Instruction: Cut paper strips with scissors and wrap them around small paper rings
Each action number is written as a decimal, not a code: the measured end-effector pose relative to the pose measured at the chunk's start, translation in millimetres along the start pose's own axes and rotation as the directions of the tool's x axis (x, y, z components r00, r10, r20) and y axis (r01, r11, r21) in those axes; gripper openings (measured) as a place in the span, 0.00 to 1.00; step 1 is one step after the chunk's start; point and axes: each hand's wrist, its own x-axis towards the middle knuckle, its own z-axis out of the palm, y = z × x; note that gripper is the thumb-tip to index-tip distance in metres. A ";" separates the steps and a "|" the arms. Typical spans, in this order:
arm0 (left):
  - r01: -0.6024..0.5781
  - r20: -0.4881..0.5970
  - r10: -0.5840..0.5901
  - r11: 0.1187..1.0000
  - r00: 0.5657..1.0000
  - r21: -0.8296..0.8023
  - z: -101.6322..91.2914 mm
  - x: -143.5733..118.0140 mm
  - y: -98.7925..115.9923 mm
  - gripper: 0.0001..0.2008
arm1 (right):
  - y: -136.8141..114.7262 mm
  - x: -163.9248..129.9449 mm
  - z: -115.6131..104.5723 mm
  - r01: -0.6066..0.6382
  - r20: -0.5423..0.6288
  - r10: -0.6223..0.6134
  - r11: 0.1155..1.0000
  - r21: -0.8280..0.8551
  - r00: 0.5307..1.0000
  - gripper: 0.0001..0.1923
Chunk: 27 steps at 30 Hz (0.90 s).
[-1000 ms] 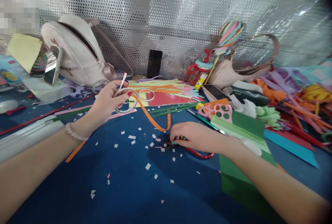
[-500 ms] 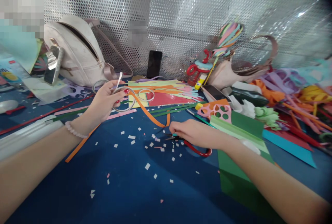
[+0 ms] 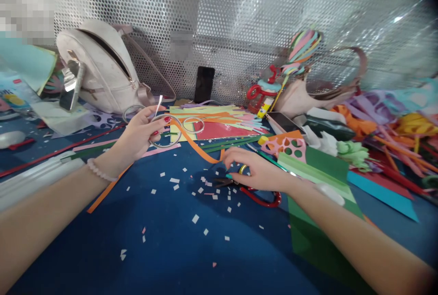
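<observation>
This is a paper-craft workspace: white paper snippets (image 3: 195,219) litter the blue worktop (image 3: 171,258), with coloured paper strips (image 3: 222,116), red-handled scissors (image 3: 263,203) and green paper (image 3: 326,160) around them. A pale backpack (image 3: 102,67) stands at the back by perforated silver sheeting (image 3: 239,12); whether the room is a classroom, workshop or home cannot be told.

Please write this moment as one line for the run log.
left hand: holds silver ring, orange strip | right hand: open beside strip, contact unclear | scissors: partly beneath right hand | white scraps: scattered on table
</observation>
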 end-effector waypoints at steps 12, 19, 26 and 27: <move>0.083 -0.093 -0.089 0.994 0.992 -0.068 7.8 -3.4 4.6 0.14 | -3.9 2.4 7.7 -0.151 -0.219 0.206 0.958 0.243 0.954 0.02; 0.008 -0.199 0.020 0.991 0.980 0.135 10.8 -4.4 -1.7 0.22 | -20.5 4.6 0.8 -0.059 -0.272 0.444 0.602 0.796 0.854 0.15; -0.097 0.296 0.022 0.965 0.955 0.242 49.7 -52.5 -12.5 0.29 | -37.3 9.0 3.7 0.006 -0.284 0.639 0.400 0.916 0.715 0.19; -0.062 0.342 -0.022 0.971 0.939 0.233 54.5 -59.1 -15.3 0.29 | -40.0 9.0 5.2 0.011 -0.271 0.649 0.375 0.927 0.710 0.19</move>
